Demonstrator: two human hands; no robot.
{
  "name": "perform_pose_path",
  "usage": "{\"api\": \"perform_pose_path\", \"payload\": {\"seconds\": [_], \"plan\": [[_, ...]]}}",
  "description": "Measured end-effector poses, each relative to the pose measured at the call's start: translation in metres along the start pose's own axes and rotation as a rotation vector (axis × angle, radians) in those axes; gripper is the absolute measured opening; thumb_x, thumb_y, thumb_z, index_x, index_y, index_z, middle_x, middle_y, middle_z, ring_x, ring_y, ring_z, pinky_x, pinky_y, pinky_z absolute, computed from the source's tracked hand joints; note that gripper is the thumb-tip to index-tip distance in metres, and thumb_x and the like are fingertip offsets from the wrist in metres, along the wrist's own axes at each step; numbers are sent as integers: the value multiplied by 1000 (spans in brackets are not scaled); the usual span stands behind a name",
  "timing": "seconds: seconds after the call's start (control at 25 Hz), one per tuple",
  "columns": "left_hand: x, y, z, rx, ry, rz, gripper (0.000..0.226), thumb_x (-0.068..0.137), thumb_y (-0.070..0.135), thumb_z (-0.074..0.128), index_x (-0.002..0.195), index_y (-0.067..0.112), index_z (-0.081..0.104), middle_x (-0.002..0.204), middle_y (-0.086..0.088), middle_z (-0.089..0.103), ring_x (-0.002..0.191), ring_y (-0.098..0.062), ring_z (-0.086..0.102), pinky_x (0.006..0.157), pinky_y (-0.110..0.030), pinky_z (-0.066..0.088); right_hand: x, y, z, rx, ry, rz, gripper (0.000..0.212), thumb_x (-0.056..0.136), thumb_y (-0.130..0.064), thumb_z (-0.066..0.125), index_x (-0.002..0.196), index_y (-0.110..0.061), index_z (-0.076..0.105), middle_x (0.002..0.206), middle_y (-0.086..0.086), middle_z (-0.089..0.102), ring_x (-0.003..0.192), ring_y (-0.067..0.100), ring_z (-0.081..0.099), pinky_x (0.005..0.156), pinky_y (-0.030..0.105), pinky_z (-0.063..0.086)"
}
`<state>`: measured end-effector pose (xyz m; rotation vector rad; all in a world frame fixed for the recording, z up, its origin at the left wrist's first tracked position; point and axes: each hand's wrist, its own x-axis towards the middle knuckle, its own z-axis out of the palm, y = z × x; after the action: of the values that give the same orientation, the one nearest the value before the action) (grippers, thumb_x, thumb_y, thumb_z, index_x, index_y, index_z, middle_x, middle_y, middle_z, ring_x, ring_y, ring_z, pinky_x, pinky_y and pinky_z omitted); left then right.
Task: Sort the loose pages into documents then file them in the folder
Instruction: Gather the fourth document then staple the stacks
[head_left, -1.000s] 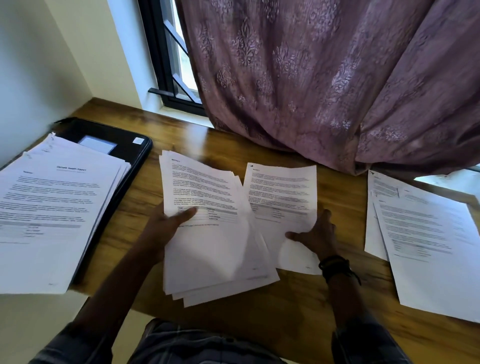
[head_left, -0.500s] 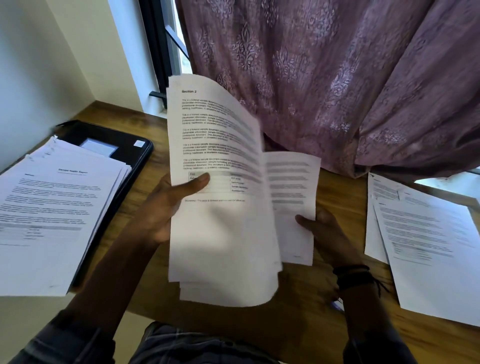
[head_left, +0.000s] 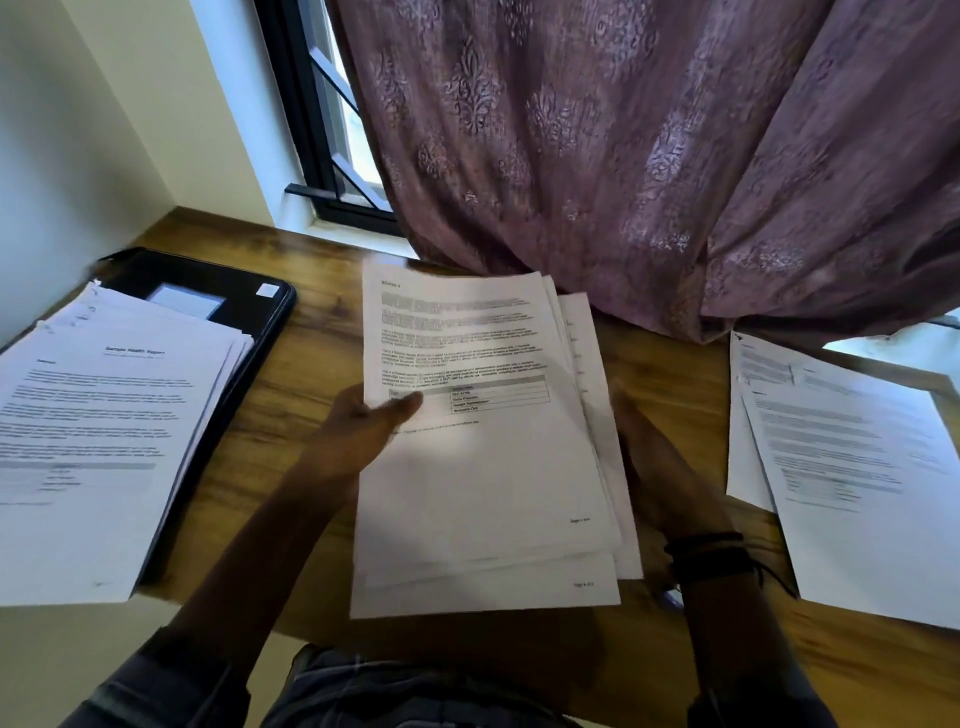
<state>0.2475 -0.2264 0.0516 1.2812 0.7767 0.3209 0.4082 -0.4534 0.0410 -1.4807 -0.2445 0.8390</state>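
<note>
My left hand (head_left: 363, 431) grips a stack of printed pages (head_left: 483, 478) at its left edge, thumb on top near a small table in the text. The stack is held over the middle of the wooden desk (head_left: 306, 364), its sheets fanned slightly at the right. My right hand (head_left: 654, 457) is against the stack's right edge, fingers partly hidden under the pages. A black folder (head_left: 249, 301) lies at the left, mostly covered by a pile titled as a health report (head_left: 104, 431). Another small pile of pages (head_left: 852, 467) lies at the right.
A purple patterned curtain (head_left: 623, 156) hangs down onto the back of the desk, just behind the held stack. A window with a black frame (head_left: 322, 171) is at the back left. A white wall borders the desk on the left.
The two groups of pages held apart and raised upright a moment ago have been brought together into one stack and lowered flatter over the desk.
</note>
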Motion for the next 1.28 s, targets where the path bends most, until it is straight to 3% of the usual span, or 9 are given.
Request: {"api": "perform_pose_path", "payload": {"seconds": [0.08, 0.32, 0.48, 0.6, 0.68, 0.8, 1.08, 1.2, 1.28], "plan": [[-2, 1, 8, 43, 12, 138, 26, 93, 7, 62, 118, 11, 67, 111, -2, 72, 91, -12, 73, 69, -23, 59, 1, 2, 0, -258, 6, -132, 52, 85, -55, 64, 121, -18, 60, 113, 0, 70, 101, 16, 68, 87, 37, 57], [-4, 14, 33, 75, -24, 529, 32, 93, 13, 64, 125, 18, 61, 121, 3, 69, 111, -12, 66, 89, -28, 55, -14, -15, -1, -456, 285, -521, 26, 87, -16, 70, 97, -35, 56, 97, -19, 63, 84, -9, 64, 70, 13, 55], [7, 1, 46, 32, -109, 479, 43, 86, 10, 71, 128, 12, 59, 124, -4, 68, 113, -21, 66, 92, -41, 55, -22, -2, -18, -365, 335, -488, 29, 87, -19, 69, 102, -36, 51, 100, -18, 60, 85, -14, 62, 66, 6, 50], [10, -17, 60, 13, -135, 370, 48, 79, 15, 74, 125, 9, 60, 117, -4, 71, 108, -21, 68, 92, -48, 55, -25, 21, -30, -324, 275, -426, 48, 83, -26, 70, 125, -21, 50, 120, -6, 61, 110, 0, 61, 84, 21, 56], [10, -28, 71, 51, -126, 409, 41, 81, 19, 71, 121, 15, 63, 113, 5, 72, 108, -16, 68, 93, -42, 56, -25, 32, -31, -372, 277, -481, 48, 87, -16, 68, 131, -12, 48, 127, -2, 58, 120, 6, 56, 93, 29, 54], [6, -29, 84, 111, -139, 466, 34, 85, 20, 67, 119, 24, 63, 112, 18, 71, 110, -13, 66, 89, -31, 56, -25, 33, -30, -393, 336, -543, 44, 91, -4, 63, 131, -7, 47, 121, -15, 55, 112, -11, 54, 89, 13, 50], [0, -28, 111, 229, -228, 273, 25, 89, 16, 68, 114, 17, 68, 92, 22, 73, 87, -4, 72, 72, -19, 59, -46, 40, -109, -371, 372, -322, 43, 92, -17, 64, 132, -16, 47, 120, -8, 61, 109, -6, 58, 89, 25, 50], [-10, -33, 124, 175, -190, 225, 22, 87, 17, 70, 108, 21, 69, 97, 13, 75, 87, -11, 73, 73, -28, 61, -61, 64, -186, -803, 756, -131, 59, 87, -58, 59, 129, -17, 50, 126, 1, 59, 117, 19, 54, 97, 44, 47], [-18, -36, 135, 146, -166, 207, 24, 87, 16, 69, 111, 19, 67, 99, 11, 74, 86, -12, 73, 73, -30, 61, -69, 84, -219, -1137, 757, 88, 68, 86, -69, 46, 131, -18, 46, 134, 12, 52, 122, 35, 49, 96, 55, 45]]}}
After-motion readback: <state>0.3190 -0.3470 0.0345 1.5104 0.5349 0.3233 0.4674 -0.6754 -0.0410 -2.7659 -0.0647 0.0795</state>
